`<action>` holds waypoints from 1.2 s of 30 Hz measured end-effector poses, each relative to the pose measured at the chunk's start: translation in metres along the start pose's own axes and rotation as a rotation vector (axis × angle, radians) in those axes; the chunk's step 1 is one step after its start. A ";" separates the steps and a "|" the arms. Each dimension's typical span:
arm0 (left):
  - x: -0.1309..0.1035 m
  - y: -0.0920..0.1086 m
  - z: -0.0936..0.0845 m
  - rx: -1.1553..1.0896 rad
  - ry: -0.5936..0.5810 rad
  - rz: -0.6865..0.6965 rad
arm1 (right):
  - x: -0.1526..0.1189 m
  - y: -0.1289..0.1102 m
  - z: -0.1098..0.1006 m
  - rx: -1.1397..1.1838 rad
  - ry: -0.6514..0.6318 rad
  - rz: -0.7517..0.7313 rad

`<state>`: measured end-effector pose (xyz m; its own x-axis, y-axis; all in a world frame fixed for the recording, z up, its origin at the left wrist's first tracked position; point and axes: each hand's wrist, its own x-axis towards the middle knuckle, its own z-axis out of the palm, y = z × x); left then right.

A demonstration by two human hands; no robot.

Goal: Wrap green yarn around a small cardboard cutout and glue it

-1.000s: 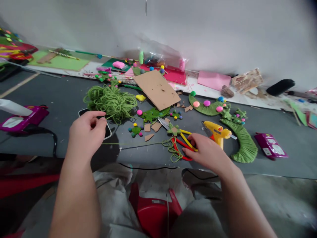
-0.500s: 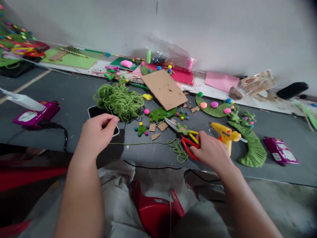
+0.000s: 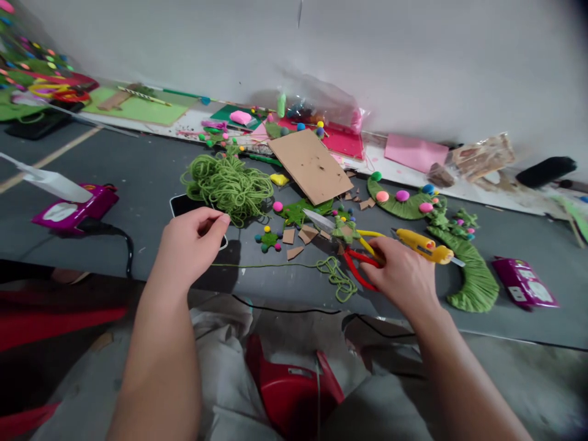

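Observation:
My right hand (image 3: 402, 269) grips scissors (image 3: 361, 263) with red and yellow handles, the blades pointing left over the table. A small green yarn star with a brown backing (image 3: 344, 231) overlaps the blades near the pivot. Thumb and fingers of my left hand (image 3: 195, 245) are pinched together above a phone (image 3: 182, 204); what is in the pinch, if anything, is too small to make out. A green yarn strand (image 3: 271, 266) runs from beside my left hand to a loose tangle (image 3: 337, 278) below the scissors. The big green yarn heap (image 3: 229, 187) lies beyond my left hand.
A yellow glue gun (image 3: 420, 242) lies behind my right hand, beside a yarn-wrapped green curve (image 3: 475, 275). Cardboard (image 3: 310, 165), small scraps (image 3: 309, 233) and a pom-pom star (image 3: 268, 239) lie centrally. Purple packs sit left (image 3: 73, 211) and right (image 3: 526, 282).
My right hand and the scissors have risen slightly away from me, the green star moving with the blades. My left hand keeps its pinch. The whole view has shifted a little.

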<state>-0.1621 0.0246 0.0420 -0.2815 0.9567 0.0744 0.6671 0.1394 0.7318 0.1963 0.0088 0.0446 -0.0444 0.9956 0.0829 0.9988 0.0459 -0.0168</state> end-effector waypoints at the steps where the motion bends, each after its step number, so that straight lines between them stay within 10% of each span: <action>1: 0.000 0.001 0.000 0.000 0.000 -0.001 | 0.002 -0.004 -0.002 -0.004 0.002 -0.001; 36: -0.002 0.002 -0.002 -0.038 -0.040 0.020 | 0.057 -0.101 0.014 -0.018 0.157 -0.374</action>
<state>-0.1614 0.0222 0.0446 -0.2395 0.9689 0.0627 0.6454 0.1107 0.7558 0.0923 0.0619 0.0374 -0.4026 0.8856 0.2317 0.9145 0.4000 0.0604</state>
